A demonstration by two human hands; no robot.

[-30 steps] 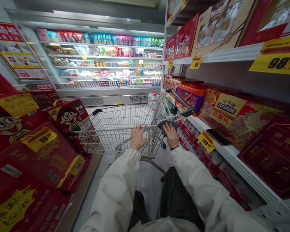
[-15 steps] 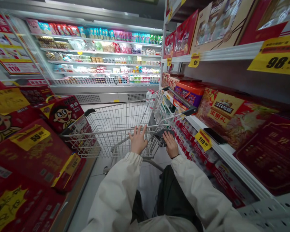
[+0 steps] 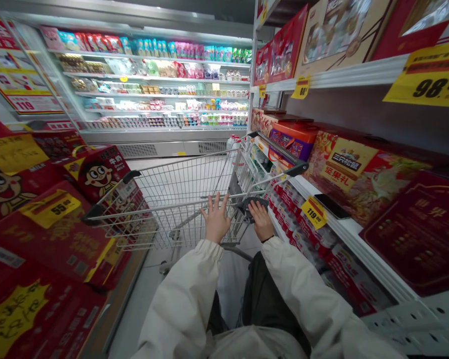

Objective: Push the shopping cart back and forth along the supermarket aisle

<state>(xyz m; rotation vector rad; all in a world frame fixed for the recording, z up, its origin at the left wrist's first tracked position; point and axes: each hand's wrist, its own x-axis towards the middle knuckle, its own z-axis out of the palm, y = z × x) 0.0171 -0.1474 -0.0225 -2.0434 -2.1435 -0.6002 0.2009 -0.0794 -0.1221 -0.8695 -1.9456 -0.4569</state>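
A metal wire shopping cart [image 3: 187,209] stands sideways in front of me, its handle bar [image 3: 280,152] at the right. My left hand [image 3: 217,222] is at the cart's near side rail, fingers spread, with nothing held. Just to its right, my right hand [image 3: 262,222] presses a crumpled dark grey cloth [image 3: 244,205] against the cart near the rail. The fingers lie over the cloth, which is partly hidden beneath them.
On the right, a white shelf [image 3: 322,199] bears gift boxes [image 3: 344,167], price tags and a black phone [image 3: 332,206]. Red cartons [image 3: 56,234] are stacked at left, close to the cart. Across the aisle is a lit refrigerated display [image 3: 153,137] of packaged goods.
The cart's left end has swung slightly left and nearer to me. My left hand has shifted a little right, my right hand slightly left with the cloth.
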